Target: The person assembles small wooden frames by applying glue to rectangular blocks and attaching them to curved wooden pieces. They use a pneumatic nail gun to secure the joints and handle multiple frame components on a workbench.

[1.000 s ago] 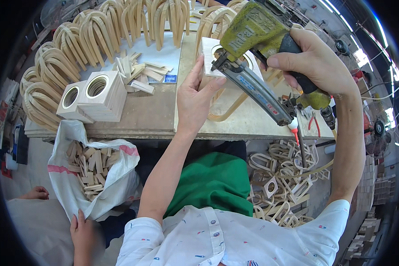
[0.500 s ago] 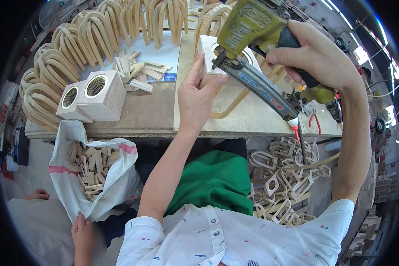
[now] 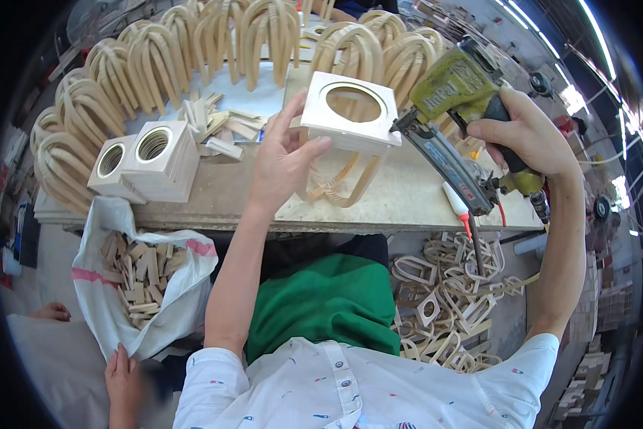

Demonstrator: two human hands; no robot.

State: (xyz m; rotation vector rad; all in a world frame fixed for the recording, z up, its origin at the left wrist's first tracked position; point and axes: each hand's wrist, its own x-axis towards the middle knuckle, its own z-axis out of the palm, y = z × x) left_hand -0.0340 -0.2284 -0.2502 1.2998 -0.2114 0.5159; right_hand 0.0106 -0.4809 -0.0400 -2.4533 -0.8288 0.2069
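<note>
A pale square wooden board [image 3: 380,123] with a large round hole sits on a bent-wood frame [image 3: 368,182], whose curved strips reach down toward the workbench [image 3: 228,204]. My left hand [image 3: 278,161] grips the board's left side, thumb along its near edge and fingers behind. In my right hand [image 3: 529,132] is a yellow-green nail gun [image 3: 454,89], my fingers wrapped round its black handle. The gun's nose points at the board's right edge; whether it touches I cannot tell. A white glue bottle with a red tip [image 3: 456,201] lies below the gun's magazine.
Arched bent-wood frames [image 3: 150,64] line the far side. Stacked holed boards [image 3: 175,161] and wood offcuts [image 3: 239,127] lie to the left. A white sack [image 3: 92,250] of scraps hangs below, near another person's hand [image 3: 125,379]. Wooden loops [image 3: 450,286] are heaped on the floor.
The nail gun has pulled back right and lower, off the board's top. The board now shows more fully, with its hole uncovered. My left hand has shifted left, still gripping it.
</note>
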